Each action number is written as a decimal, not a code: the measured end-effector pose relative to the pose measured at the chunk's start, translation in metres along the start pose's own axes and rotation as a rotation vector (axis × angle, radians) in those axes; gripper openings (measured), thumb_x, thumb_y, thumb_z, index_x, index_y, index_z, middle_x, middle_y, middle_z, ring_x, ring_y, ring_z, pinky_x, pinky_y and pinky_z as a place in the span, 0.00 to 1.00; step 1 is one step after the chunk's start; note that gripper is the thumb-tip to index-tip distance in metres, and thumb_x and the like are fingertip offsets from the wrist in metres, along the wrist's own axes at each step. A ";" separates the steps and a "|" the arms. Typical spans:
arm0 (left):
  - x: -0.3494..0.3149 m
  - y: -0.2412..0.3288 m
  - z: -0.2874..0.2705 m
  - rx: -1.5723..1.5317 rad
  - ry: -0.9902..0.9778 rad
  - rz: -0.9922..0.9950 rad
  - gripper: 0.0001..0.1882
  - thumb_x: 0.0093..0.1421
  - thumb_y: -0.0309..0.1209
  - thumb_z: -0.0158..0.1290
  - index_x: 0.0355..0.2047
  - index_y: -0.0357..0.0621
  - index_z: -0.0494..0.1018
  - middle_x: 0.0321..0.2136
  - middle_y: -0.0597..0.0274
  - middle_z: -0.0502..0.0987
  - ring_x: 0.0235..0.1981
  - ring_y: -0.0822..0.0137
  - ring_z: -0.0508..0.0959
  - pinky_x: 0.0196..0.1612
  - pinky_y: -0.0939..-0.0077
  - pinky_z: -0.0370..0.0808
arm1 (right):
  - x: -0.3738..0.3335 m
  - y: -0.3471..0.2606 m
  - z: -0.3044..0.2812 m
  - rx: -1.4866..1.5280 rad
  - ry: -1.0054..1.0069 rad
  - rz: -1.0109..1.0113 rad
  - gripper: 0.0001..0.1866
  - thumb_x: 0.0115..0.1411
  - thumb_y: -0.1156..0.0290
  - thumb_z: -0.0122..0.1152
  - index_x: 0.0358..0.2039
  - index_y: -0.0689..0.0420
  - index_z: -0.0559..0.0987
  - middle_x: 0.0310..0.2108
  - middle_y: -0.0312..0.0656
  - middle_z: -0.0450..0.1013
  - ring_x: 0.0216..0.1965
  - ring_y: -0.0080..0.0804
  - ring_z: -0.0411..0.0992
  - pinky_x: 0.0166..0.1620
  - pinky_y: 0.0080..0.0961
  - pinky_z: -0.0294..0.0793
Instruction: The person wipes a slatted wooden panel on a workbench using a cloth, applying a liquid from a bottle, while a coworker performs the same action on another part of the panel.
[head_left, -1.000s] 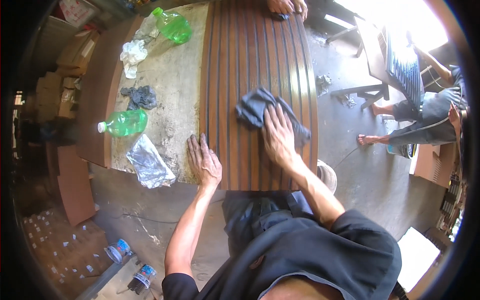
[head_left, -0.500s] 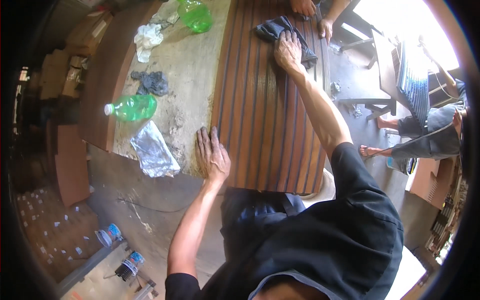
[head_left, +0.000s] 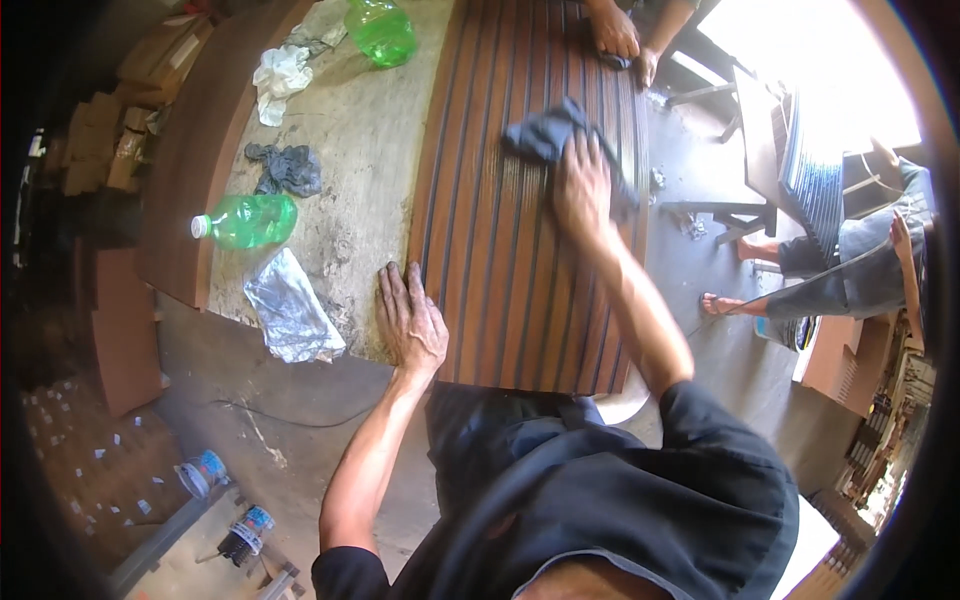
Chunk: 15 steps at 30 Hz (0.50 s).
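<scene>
My right hand (head_left: 585, 190) presses a dark grey cloth (head_left: 548, 133) onto a brown grooved wooden panel (head_left: 490, 260). The fingers are slightly blurred and lie over the cloth, which bunches out ahead of them. With fingers stretched out, my left hand (head_left: 412, 322) rests flat on the worn tabletop (head_left: 345, 190), against the panel's left edge, and holds nothing. At the panel's far end another person's hand (head_left: 613, 30) is closed over a small dark cloth (head_left: 616, 62), while that person's other hand (head_left: 648, 68) touches the right edge.
Green-liquid bottles (head_left: 255, 221) (head_left: 382, 35), a crumpled dark rag (head_left: 285, 170), white crumpled paper (head_left: 280, 82) and a folded silvery sheet (head_left: 292, 308) lie on the tabletop. Another person (head_left: 870, 250) is at the right beside a dark slatted panel (head_left: 812, 190). Buckets (head_left: 247, 530) stand lower left.
My right hand has drawn the cloth down the panel toward me. The far person's left-hand side hand has shifted nearer. My left hand stays flat by the panel.
</scene>
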<state>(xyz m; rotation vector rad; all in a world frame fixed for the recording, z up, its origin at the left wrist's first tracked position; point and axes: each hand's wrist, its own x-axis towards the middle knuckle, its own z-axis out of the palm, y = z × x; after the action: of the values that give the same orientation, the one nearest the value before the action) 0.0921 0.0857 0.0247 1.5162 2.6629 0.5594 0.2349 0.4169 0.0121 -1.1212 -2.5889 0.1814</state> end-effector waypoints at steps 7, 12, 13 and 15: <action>0.011 0.001 0.007 -0.024 0.035 0.033 0.32 0.76 0.33 0.41 0.78 0.41 0.57 0.75 0.29 0.58 0.76 0.30 0.58 0.76 0.38 0.56 | 0.144 0.058 0.034 -0.092 0.194 0.000 0.30 0.63 0.69 0.55 0.65 0.70 0.73 0.67 0.62 0.70 0.70 0.64 0.65 0.71 0.52 0.67; 0.005 -0.010 0.010 -0.009 0.048 0.012 0.31 0.76 0.35 0.42 0.78 0.41 0.57 0.74 0.29 0.59 0.76 0.30 0.58 0.76 0.37 0.56 | 0.006 0.012 0.007 0.039 0.107 -0.177 0.30 0.65 0.70 0.57 0.66 0.69 0.72 0.69 0.61 0.68 0.73 0.63 0.63 0.72 0.54 0.64; 0.008 -0.008 0.009 -0.013 0.041 0.020 0.32 0.76 0.34 0.42 0.78 0.41 0.57 0.74 0.29 0.59 0.76 0.30 0.58 0.76 0.37 0.56 | -0.034 0.002 -0.005 0.047 0.062 -0.166 0.30 0.65 0.70 0.57 0.67 0.69 0.72 0.70 0.61 0.68 0.73 0.63 0.62 0.73 0.54 0.63; 0.005 -0.012 0.006 -0.002 0.025 0.000 0.32 0.76 0.34 0.42 0.78 0.41 0.57 0.74 0.28 0.58 0.76 0.30 0.58 0.76 0.37 0.55 | -0.097 -0.027 -0.022 0.097 -0.038 -0.148 0.30 0.66 0.70 0.57 0.68 0.68 0.71 0.71 0.61 0.67 0.75 0.63 0.61 0.74 0.55 0.62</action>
<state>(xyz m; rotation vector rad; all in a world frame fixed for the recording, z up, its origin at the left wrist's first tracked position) 0.0807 0.0866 0.0161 1.5192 2.6790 0.5851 0.2860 0.3277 0.0167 -0.8976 -2.6524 0.2928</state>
